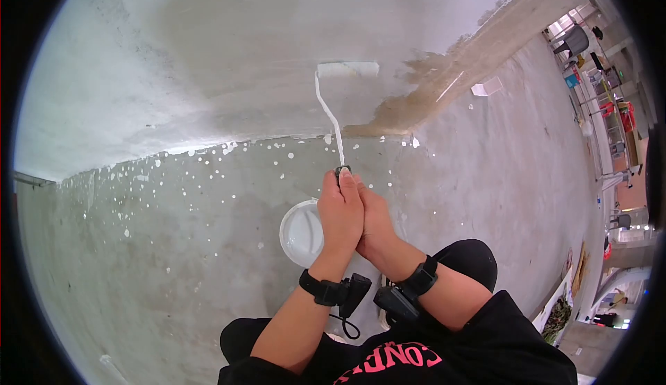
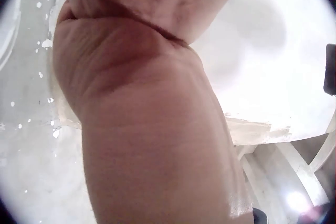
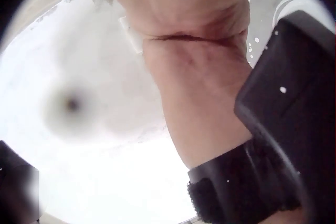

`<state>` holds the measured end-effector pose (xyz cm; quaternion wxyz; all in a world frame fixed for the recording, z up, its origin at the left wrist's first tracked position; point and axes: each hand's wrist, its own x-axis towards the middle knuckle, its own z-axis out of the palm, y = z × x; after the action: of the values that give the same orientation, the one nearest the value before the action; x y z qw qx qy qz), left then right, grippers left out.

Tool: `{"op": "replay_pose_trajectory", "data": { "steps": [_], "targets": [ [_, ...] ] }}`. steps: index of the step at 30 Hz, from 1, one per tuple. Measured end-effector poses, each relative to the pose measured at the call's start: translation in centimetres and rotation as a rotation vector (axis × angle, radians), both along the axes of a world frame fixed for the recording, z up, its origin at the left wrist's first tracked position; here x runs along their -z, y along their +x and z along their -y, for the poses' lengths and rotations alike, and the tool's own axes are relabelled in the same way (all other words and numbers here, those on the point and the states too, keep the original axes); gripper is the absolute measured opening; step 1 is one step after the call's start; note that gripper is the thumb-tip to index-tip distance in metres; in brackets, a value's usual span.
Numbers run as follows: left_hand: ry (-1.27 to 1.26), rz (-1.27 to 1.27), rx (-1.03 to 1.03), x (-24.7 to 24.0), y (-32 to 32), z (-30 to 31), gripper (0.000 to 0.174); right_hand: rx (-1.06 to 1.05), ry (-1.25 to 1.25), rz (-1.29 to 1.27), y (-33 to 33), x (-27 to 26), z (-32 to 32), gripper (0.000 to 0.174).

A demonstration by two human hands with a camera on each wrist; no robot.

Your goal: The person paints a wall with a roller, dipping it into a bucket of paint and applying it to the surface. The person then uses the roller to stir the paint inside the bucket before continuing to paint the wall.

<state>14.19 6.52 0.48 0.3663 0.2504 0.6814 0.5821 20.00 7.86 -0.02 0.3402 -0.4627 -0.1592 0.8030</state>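
Roller (image 1: 348,69) flat on wall (image 1: 208,52) | left hand (image 1: 340,211) and right hand (image 1: 378,222) both clenched round handle (image 1: 342,170) — pressure best kept even, strokes overlapping | bucket (image 1: 300,232) below

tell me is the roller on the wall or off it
On the wall: the roller lies flat against the wall, at the edge of the white paint, while the left hand and right hand grip it.

A black short-sleeved shirt (image 1: 499,343) bears pink lettering (image 1: 399,358) on the chest. Above the lettering, the wrists of the left hand (image 1: 340,211) and right hand (image 1: 376,227) each wear a black strap with a black camera box. A thin black cable (image 1: 349,327) loops just above the lettering. Black trousers (image 1: 473,259) show beside it.
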Motion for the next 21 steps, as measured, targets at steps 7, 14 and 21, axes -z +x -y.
{"op": "replay_pose_trajectory", "data": {
  "steps": [7, 14, 21],
  "targets": [
    [0.046, 0.049, 0.001, 0.1, -0.1, 0.1, 0.029, 0.009, 0.054, 0.05, -0.2, 0.0, 0.3, 0.031],
    [0.048, 0.059, 0.016, -2.1, -0.1, 1.2, 0.028, 0.015, 0.138, 0.059, 0.1, -1.9, 1.4, 0.031],
    [0.195, 0.007, 0.086, -4.2, 0.5, 0.9, 0.027, 0.08, 0.366, 0.156, 0.7, -5.0, 1.3, 0.034]
  ]
}}
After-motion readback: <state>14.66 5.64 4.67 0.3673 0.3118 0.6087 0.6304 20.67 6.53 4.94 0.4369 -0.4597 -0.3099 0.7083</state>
